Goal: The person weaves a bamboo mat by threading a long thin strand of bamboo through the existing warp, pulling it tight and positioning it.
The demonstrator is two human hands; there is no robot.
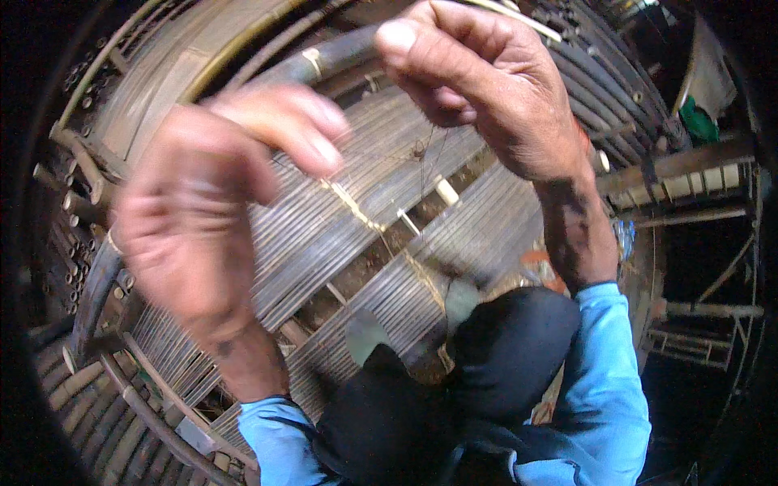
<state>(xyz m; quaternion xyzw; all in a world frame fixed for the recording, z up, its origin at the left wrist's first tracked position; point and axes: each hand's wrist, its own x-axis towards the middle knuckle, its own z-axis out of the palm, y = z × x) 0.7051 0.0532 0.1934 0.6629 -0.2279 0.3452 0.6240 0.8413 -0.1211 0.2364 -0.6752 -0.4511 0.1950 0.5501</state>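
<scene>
My right hand (494, 85) is raised above the slatted bamboo platform (389, 154), its thumb pressed to the curled forefinger. Thin dark strands hang just below it, but what lies in the pinch is too small to make out. My left hand (215, 186) is held up to the left, bent at the wrist and blurred by motion; whether its fingers grip anything does not show. Beneath the hands, pale binding strips (356, 209) lie across the slats. A short pale bamboo piece (446, 192) sits at a gap between slat sections.
A thick dark bamboo pole (348, 55) with a pale tie runs behind my hands. Stacked bamboo poles (596, 77) lie at the far right, near a green cloth (698, 121). More bamboo (89, 405) is at lower left. My dark-clad knees (515, 340) are bent in front.
</scene>
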